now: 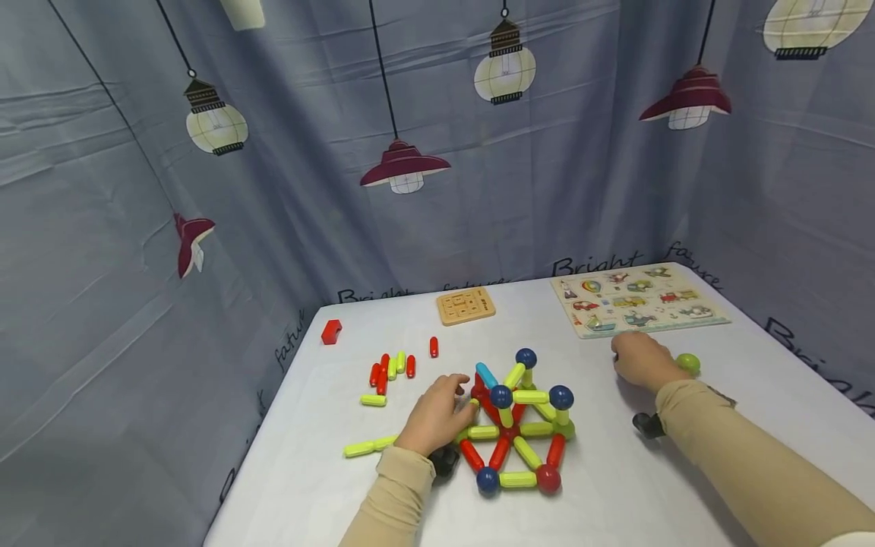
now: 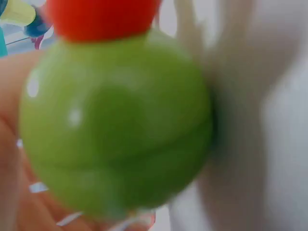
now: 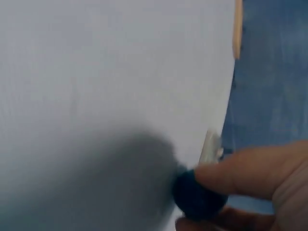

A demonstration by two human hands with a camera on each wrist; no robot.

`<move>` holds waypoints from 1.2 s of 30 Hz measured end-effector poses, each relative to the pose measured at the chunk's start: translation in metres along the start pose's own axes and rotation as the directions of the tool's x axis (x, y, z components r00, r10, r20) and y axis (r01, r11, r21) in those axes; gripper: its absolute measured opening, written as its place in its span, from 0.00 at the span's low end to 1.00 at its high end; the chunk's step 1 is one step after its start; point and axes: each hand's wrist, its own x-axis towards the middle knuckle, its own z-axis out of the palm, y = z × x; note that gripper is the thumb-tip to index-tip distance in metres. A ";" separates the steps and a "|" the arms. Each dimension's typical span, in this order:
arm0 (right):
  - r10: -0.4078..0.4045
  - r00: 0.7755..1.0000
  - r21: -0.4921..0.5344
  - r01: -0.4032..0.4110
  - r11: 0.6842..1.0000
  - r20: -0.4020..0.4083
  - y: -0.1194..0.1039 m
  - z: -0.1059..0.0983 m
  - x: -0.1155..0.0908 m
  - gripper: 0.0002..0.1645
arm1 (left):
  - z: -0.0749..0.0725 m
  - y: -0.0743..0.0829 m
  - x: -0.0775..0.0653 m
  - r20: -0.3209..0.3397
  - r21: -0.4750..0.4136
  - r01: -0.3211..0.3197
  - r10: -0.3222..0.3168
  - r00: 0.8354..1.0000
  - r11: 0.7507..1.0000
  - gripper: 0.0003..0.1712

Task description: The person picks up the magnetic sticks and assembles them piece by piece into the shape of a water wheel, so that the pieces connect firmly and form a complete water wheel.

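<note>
A structure of magnetic rods and balls stands on the table, with a red ball (image 1: 509, 431) at its middle and dark blue balls (image 1: 502, 396) on raised yellow-green rods. My left hand (image 1: 440, 414) is at its left side, thumb and forefinger apart beside the rods. In the left wrist view a green ball (image 2: 115, 125) with a red rod (image 2: 103, 17) fills the front, and the fingers show behind it. Farther right, my right hand (image 1: 642, 361) pinches a dark blue ball (image 3: 197, 195) between thumb and fingers, low over the table. The hand hides this ball in the head view.
Loose red and yellow-green rods (image 1: 382, 380) lie at the left, near a red block (image 1: 331, 332). At the back are a small wooden board (image 1: 466, 305) and a picture puzzle board (image 1: 639, 300). A green ball (image 1: 687, 363) sits by the right wrist. Curtains surround the table.
</note>
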 end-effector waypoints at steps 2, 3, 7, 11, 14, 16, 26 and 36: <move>-0.054 0.998 0.042 0.053 0.998 0.021 -0.010 0.004 0.000 0.19 | 0.002 0.000 0.005 -0.033 -0.069 -0.029 0.027 0.999 0.997 0.24; -0.075 0.997 0.069 0.072 0.995 0.033 -0.016 0.003 0.000 0.19 | 0.003 0.000 0.007 -0.048 -0.108 -0.048 0.043 0.998 0.993 0.20; -0.149 0.989 0.142 0.149 0.979 -0.016 -0.051 -0.015 -0.001 0.21 | 0.006 -0.003 0.012 -0.096 -0.165 -0.133 0.119 0.988 0.977 0.08; -0.245 0.954 0.151 0.272 0.950 -0.174 -0.104 -0.045 -0.004 0.19 | 0.007 -0.007 0.010 -0.103 -0.129 -0.206 0.194 0.976 0.970 0.06; -0.358 0.917 0.175 0.387 0.905 -0.173 -0.147 -0.060 -0.003 0.19 | 0.007 -0.010 0.011 -0.091 -0.125 -0.246 0.235 0.968 0.961 0.12; -0.426 0.898 0.197 0.440 0.876 -0.112 -0.169 -0.063 0.000 0.19 | 0.008 -0.010 0.012 -0.060 -0.120 -0.253 0.247 0.967 0.960 0.16; -0.391 0.911 0.237 0.353 0.905 0.134 -0.200 -0.039 0.011 0.15 | 0.017 -0.004 0.010 0.011 -0.071 -0.263 0.265 0.964 0.962 0.21; -0.424 0.892 0.212 0.389 0.897 0.155 -0.205 -0.025 0.016 0.16 | 0.011 -0.006 0.009 -0.056 -0.006 -0.287 0.286 0.957 0.958 0.13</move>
